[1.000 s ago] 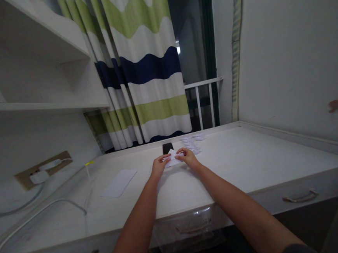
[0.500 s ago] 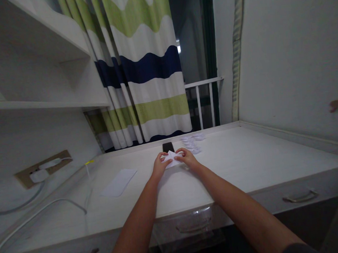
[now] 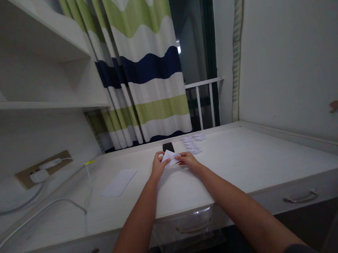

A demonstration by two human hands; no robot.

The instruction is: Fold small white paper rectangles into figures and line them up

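Note:
A small folded white paper [image 3: 169,157] is pinched between both of my hands over the far middle of the white desk [image 3: 248,163]. My left hand [image 3: 158,166] grips its left side with curled fingers. My right hand [image 3: 188,159] holds its right side, fingers closed on the edge. Just beyond the paper lies a black phone [image 3: 168,146], flat on the desk. A cluster of several small folded white papers [image 3: 192,142] sits to the right of the phone.
A flat white sheet [image 3: 118,182] lies on the desk to the left. A wall socket with white plugs [image 3: 42,170] and a cable [image 3: 32,219] are at far left. Shelves [image 3: 35,67] hang above. A striped curtain [image 3: 141,66] and a railing [image 3: 203,100] stand behind. Drawers with handles [image 3: 300,197] line the front.
The folded paper has been turned and raised slightly between my fingers, its point now tilted up. Both hands stayed in nearly the same place.

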